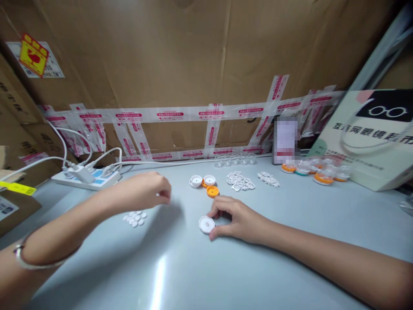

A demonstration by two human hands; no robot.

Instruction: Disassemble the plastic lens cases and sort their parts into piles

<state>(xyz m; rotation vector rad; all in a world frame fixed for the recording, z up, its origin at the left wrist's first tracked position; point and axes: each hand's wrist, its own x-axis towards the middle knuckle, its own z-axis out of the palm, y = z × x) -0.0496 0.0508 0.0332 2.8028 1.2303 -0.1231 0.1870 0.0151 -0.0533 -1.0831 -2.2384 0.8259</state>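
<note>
A white round part (207, 224) was pinched by the right hand (238, 218) at the frame's lower centre; left of centre, the left hand (143, 190) was curled, its grip obscured.

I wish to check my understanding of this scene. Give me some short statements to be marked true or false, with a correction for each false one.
1. The right grip holds a white part. True.
2. Small discs are piled to the right of that part. False: the discs lie to its left.
3. Plugs sit in the power strip. True.
4. A bracelet is on the right arm. False: the bracelet is on the left arm.
5. The bag stands at the right side of the table. True.
</note>
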